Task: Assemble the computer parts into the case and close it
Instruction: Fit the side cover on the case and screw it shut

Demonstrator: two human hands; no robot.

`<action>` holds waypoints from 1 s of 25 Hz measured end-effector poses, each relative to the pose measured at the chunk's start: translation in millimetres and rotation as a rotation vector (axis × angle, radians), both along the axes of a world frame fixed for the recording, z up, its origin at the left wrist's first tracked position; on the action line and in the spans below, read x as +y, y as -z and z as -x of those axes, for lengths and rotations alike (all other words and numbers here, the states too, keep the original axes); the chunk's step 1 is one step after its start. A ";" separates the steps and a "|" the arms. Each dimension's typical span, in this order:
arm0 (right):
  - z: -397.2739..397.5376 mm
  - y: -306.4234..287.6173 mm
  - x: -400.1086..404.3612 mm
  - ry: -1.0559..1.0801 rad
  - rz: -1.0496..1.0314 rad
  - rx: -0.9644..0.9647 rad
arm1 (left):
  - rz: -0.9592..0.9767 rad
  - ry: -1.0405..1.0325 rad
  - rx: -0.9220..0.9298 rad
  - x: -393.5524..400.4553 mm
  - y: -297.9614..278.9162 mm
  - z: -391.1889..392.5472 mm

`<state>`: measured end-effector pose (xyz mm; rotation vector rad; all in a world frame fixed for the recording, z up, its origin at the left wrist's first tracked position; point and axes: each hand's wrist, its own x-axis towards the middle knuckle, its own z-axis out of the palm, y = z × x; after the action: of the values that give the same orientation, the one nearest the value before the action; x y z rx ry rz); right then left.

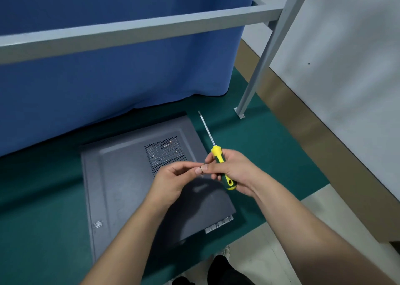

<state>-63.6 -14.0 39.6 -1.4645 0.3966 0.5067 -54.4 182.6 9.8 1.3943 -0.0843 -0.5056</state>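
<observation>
A blue curtain [108,57] fills the upper left of the view, hanging behind a grey metal rail [134,29] that crosses from left to right. Below it lies a green tabletop [39,198]. On the tabletop, left of centre, a dark grey computer case [121,187] lies flat on its side with its side panel on, a patch of perforated vent holes [164,152] near its far right corner.

Above the case, the left hand [175,183] is held in the air with its fingers curled inward, thumb and forefinger tips brought together as if pinching something; whatever lies between them is too small to make out. Its fingertips touch those of the right hand [233,170], just beside it. The right hand's fingers wrap around the yellow-and-green handle of a screwdriver [218,155], whose thin metal shaft points up and away over the tabletop, beside the right edge of the case.

Further right, a grey metal post [259,68] stands bolted to the tabletop near a pale wall [346,68]. At the bottom edge, dark trousers and pale floor [270,252] show.
</observation>
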 end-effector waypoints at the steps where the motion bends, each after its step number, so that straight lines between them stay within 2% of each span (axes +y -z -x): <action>1: 4.8 -1.2 4.4 -0.013 0.007 0.006 | 0.009 0.023 0.024 7.0 -1.5 3.8; 9: 32.6 0.1 43.9 -0.010 0.080 -0.050 | 0.091 0.005 0.235 39.9 0.6 25.9; 11: 43.8 0.6 51.5 -0.031 0.125 -0.086 | 0.211 -0.122 0.375 39.6 1.6 27.1; 15: 82.7 8.9 56.2 -0.136 0.242 -0.106 | 0.580 -0.369 0.639 34.9 -3.1 35.5; 17: 102.7 15.3 51.8 -0.185 0.206 -0.088 | 0.670 -0.422 0.678 30.0 -9.4 46.1; 20: 131.9 17.5 41.3 -0.244 0.257 -0.148 | 0.752 -0.478 0.677 24.0 -15.4 71.2; 25: 180.0 16.0 29.2 -0.210 0.258 -0.187 | 0.798 -0.517 0.667 13.2 -15.4 122.1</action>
<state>-243.6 15.2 23.6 -1.7987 0.1634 0.4933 -176.4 195.8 25.3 0.3897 0.5501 -0.4069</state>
